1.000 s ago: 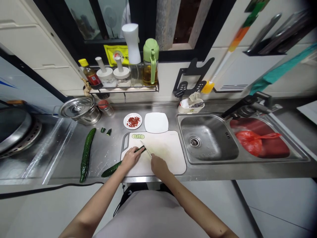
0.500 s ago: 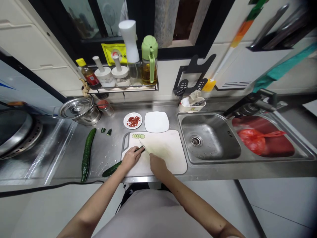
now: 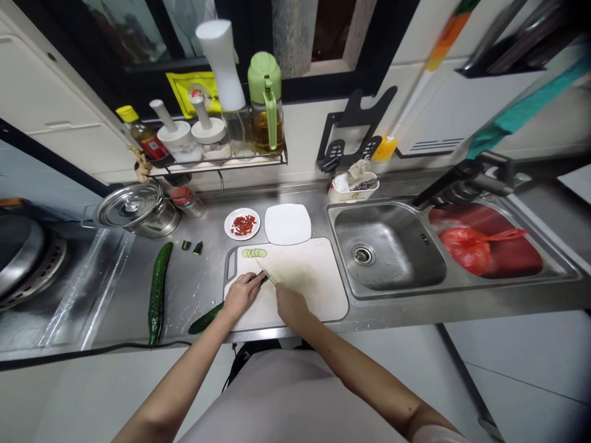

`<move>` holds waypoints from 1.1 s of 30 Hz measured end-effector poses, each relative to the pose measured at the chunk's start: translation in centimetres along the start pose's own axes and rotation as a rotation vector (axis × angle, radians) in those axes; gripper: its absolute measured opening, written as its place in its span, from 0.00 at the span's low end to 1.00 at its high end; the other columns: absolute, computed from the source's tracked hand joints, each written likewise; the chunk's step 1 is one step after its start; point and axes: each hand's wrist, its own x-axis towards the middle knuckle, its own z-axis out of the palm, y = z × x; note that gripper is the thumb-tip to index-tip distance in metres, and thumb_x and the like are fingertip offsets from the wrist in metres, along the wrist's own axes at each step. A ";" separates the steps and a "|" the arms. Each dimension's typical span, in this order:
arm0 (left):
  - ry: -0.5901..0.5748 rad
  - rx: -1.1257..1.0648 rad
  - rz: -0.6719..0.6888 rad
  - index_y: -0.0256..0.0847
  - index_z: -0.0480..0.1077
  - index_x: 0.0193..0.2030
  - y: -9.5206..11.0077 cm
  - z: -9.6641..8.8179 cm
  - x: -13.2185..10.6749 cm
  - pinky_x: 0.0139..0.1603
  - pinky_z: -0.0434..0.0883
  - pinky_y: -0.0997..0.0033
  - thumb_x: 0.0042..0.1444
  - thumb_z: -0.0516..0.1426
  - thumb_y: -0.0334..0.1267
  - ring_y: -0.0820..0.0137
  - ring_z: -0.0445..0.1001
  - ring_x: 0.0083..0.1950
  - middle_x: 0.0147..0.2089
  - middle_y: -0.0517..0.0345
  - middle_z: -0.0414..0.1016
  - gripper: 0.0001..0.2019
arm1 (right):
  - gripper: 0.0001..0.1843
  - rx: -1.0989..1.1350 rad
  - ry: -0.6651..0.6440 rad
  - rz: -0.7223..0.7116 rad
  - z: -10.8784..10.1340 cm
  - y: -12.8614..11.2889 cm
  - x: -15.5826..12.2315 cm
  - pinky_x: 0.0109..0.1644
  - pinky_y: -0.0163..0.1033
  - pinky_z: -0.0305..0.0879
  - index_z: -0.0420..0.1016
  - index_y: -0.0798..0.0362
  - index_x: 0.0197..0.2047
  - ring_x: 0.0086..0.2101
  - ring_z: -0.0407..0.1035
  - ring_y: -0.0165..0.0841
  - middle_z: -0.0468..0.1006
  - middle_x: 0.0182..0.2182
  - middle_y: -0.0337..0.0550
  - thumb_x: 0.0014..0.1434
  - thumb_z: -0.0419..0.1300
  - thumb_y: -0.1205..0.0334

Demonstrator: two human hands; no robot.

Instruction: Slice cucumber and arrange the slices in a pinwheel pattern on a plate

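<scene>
My left hand [image 3: 242,296] is closed over a dark green cucumber [image 3: 206,319] at the left of the white cutting board [image 3: 318,301]. The cucumber's rear end sticks out left past my wrist, and a dark tip shows by my fingertips; my hand hides the middle. In my right hand [image 3: 292,306] is a knife [image 3: 266,273], its blade slanting up and left, right beside that tip. A short row of thin cucumber slices [image 3: 254,253] lies flat near the board's top left.
A whole cucumber [image 3: 159,292] and two cut ends [image 3: 197,248] lie left of the board. Behind it stand a plate of chopped red bits [image 3: 243,225] and a white plate [image 3: 288,224]. A sink [image 3: 392,252] is to the right, a pot [image 3: 133,209] at the back left.
The view has shifted and tilted slightly, moving the counter a little left in the picture. Both hands, the knife and the slices look nearly the same relative to the board.
</scene>
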 end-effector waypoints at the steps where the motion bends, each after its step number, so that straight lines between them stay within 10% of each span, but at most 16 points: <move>1: -0.004 -0.003 0.000 0.48 0.68 0.60 0.0 0.0 0.0 0.48 0.71 0.69 0.65 0.49 0.37 0.68 0.70 0.46 0.46 0.53 0.73 0.19 | 0.19 -0.005 -0.004 0.004 -0.1 -0.1 0.0 0.43 0.39 0.69 0.65 0.60 0.55 0.43 0.76 0.39 0.79 0.39 0.55 0.61 0.48 0.76; 33: 0.003 -0.071 -0.009 0.49 0.67 0.62 -0.2 0.1 0.1 0.49 0.71 0.69 0.65 0.49 0.36 0.68 0.72 0.46 0.46 0.53 0.74 0.20 | 0.19 0.034 0.054 -0.044 -0.4 0.5 1.2 0.43 0.38 0.67 0.69 0.59 0.53 0.43 0.75 0.41 0.79 0.41 0.54 0.60 0.48 0.76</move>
